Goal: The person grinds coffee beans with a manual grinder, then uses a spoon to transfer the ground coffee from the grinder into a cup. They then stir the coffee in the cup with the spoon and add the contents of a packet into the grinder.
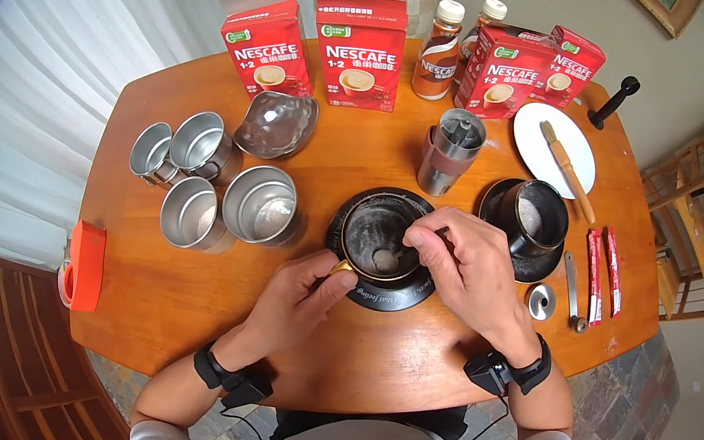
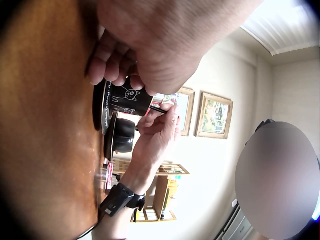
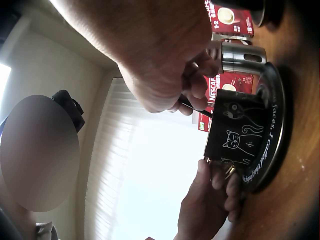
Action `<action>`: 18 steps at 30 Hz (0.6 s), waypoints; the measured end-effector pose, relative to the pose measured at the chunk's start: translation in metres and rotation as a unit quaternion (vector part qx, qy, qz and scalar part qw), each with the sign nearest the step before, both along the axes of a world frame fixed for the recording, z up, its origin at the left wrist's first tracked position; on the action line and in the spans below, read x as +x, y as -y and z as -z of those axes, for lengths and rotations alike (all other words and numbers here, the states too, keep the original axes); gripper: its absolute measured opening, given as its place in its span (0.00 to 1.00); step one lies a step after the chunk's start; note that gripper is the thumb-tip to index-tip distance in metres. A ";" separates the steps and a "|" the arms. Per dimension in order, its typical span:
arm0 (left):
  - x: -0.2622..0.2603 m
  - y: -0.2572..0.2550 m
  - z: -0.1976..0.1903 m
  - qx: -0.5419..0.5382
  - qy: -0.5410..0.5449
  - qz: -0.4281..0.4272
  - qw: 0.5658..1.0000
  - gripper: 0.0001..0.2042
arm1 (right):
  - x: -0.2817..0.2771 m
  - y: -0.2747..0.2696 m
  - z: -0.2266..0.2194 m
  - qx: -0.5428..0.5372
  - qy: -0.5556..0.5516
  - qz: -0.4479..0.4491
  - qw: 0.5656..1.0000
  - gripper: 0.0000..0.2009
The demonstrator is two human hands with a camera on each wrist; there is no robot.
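Note:
A black cup with white cat drawings [image 3: 235, 132] stands on a black saucer [image 3: 275, 125] in the right wrist view. Its gold handle [image 1: 344, 269] is pinched by the left hand [image 1: 293, 303] at the cup's near left side. The right hand [image 1: 473, 271] grips a dark spoon over the cup's right rim; in the head view the spoon's bowl [image 1: 384, 260] lies inside, near the bottom. Pale residue coats the cup's inner wall. In the left wrist view the right hand [image 2: 157, 140] holds the spoon's thin handle [image 2: 158, 109] above the rim.
Several metal cups [image 1: 265, 206] stand at left, near a glass dish [image 1: 277, 125]. Behind are red boxes [image 1: 358, 64] and bottles [image 1: 438, 54]. A grinder [image 1: 452, 153] stands beyond the cup. At right are another black cup [image 1: 541, 215], a white plate [image 1: 530, 142], a brush [image 1: 568, 171] and sticks [image 1: 594, 275].

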State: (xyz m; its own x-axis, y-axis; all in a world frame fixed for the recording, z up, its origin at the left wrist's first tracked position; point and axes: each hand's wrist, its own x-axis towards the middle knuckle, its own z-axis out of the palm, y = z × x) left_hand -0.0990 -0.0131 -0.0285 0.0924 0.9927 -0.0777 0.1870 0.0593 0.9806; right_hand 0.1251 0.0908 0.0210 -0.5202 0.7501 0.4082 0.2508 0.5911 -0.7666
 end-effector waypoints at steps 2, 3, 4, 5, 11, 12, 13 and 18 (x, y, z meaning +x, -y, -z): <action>-0.002 0.000 0.002 0.003 -0.010 0.008 1.000 0.13 | 0.000 0.000 0.000 -0.003 0.003 0.001 1.000 0.08; -0.002 0.000 0.003 0.005 -0.013 0.008 1.000 0.13 | 0.001 0.001 0.000 -0.004 0.004 0.001 1.000 0.08; -0.002 0.000 0.004 0.008 -0.015 0.008 1.000 0.13 | 0.001 0.001 0.000 -0.005 0.003 0.001 1.000 0.08; -0.003 0.000 0.005 0.010 -0.022 0.010 1.000 0.13 | 0.000 0.001 -0.001 -0.007 0.002 0.000 1.000 0.08; -0.003 -0.001 0.005 0.022 -0.033 0.011 0.999 0.13 | 0.000 0.002 -0.002 -0.008 0.006 0.002 1.000 0.08; -0.003 -0.001 0.005 0.024 -0.033 0.012 0.999 0.13 | 0.000 0.001 -0.002 -0.006 0.006 0.002 1.000 0.08; -0.003 -0.001 0.005 0.026 -0.032 0.012 0.999 0.13 | -0.001 0.002 -0.002 -0.006 0.005 0.001 1.000 0.08; -0.004 0.000 0.007 0.018 -0.026 0.012 0.999 0.13 | -0.001 0.003 -0.004 -0.026 -0.001 0.001 1.000 0.07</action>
State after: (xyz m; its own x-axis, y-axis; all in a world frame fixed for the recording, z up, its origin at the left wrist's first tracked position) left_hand -0.1027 -0.0128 -0.0356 0.1121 0.9926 -0.0476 0.2380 0.0197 0.9711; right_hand 0.1237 0.0876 0.0250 -0.5177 0.7711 0.3707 0.2499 0.5507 -0.7964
